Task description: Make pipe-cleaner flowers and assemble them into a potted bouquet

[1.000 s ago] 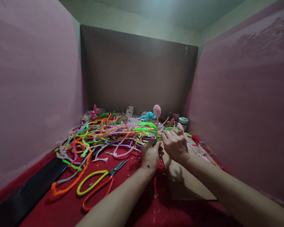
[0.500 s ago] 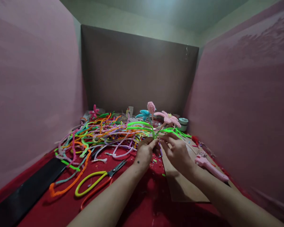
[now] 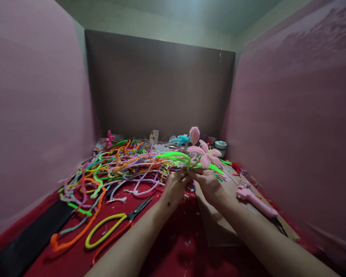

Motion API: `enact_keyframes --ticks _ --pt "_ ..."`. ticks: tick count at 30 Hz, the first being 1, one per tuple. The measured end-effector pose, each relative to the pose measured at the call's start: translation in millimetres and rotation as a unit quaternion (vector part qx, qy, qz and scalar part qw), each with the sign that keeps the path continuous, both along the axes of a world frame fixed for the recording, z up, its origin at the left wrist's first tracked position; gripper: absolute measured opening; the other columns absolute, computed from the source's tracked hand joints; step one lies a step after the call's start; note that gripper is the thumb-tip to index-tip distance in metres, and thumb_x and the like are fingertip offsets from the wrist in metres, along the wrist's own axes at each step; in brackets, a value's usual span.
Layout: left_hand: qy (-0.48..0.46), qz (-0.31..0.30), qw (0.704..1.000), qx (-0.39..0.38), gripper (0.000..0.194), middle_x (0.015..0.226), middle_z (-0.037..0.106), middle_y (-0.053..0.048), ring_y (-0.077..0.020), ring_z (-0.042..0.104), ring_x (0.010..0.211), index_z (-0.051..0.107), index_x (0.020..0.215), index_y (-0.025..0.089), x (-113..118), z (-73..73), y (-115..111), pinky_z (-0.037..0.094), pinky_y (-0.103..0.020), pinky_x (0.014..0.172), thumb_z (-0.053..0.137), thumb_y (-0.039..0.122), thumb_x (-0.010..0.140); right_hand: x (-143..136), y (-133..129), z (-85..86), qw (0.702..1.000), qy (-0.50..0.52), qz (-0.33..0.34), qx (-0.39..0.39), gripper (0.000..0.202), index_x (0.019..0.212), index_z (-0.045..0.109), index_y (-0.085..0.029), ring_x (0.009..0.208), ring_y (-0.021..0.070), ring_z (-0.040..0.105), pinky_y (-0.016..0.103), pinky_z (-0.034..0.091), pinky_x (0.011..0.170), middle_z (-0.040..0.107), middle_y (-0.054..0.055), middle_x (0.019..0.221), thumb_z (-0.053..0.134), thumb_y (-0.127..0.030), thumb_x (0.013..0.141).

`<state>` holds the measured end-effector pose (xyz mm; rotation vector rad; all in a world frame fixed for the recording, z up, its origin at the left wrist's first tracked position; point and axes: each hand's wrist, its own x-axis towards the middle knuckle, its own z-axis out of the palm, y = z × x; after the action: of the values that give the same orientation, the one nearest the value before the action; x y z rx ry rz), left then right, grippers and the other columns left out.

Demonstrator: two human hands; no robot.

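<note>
Both hands meet at the centre, closed around the base of a pipe cleaner flower (image 3: 208,154) with pink petals. My left hand (image 3: 174,188) pinches the stems from the left; my right hand (image 3: 209,186) grips them from the right, its fingers touching the left ones. Above the fingers rise a pink bud (image 3: 194,135) and bright green leaves (image 3: 174,155) that arch to the left. More green strands come out on the right, behind my right hand. A blue flower (image 3: 182,140) shows just behind the bud. The lower stem ends are mostly hidden by my fingers.
A tangled heap of coloured pipe cleaners (image 3: 118,165) spreads across the left and back. Scissors (image 3: 109,227) with yellow and orange handles lie beside my left forearm. At right, a pink glue gun (image 3: 256,202) rests on cardboard (image 3: 219,231). A black strip (image 3: 31,238) lies far left.
My right hand has moved in against the left, its fingers now closed on the stems. The pink flower has tipped forward and lower, and the bud has shifted right. The view has shifted slightly.
</note>
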<state>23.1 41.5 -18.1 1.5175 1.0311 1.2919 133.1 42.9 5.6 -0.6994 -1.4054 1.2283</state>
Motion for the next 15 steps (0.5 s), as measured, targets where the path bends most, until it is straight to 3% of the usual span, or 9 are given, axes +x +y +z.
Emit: enact_keyframes --ticks 3,7,15 --pt "0.054 0.037 0.998 0.016 0.023 0.052 0.056 0.001 -0.0113 0.05 0.045 0.058 0.063 0.016 1 -1.5 -2 0.038 -0.022 0.046 0.049 0.033 0.074 1 4 -2.8 1.0 -0.018 0.004 0.008 0.028 0.053 0.058 -0.018 0.056 0.0129 0.042 0.027 0.035 0.056 0.05 -0.001 0.053 0.065 -0.043 0.063" --pt "0.107 0.072 0.991 0.041 0.025 0.047 0.047 0.002 -0.0094 0.041 0.044 0.049 0.05 0.017 1 -1.2 -2 0.032 -0.022 0.046 0.05 0.026 0.073 1 10 -13.1 0.999 -0.034 -0.002 0.031 0.027 0.053 0.057 -0.019 0.056 0.0136 0.044 0.027 0.037 0.057 0.05 -0.002 0.052 0.062 -0.041 0.067" --pt "0.125 0.069 0.988 0.062 0.022 0.05 0.047 0.001 -0.0105 0.04 0.05 0.048 0.049 0.018 0 5.6 -6 0.032 -0.023 0.052 0.05 0.023 0.071 4 12 -29.0 0.999 -0.036 -0.024 0.032 0.023 0.058 0.057 -0.019 0.056 0.0125 0.045 0.026 0.038 0.055 0.053 -0.002 0.057 0.058 -0.036 0.073"
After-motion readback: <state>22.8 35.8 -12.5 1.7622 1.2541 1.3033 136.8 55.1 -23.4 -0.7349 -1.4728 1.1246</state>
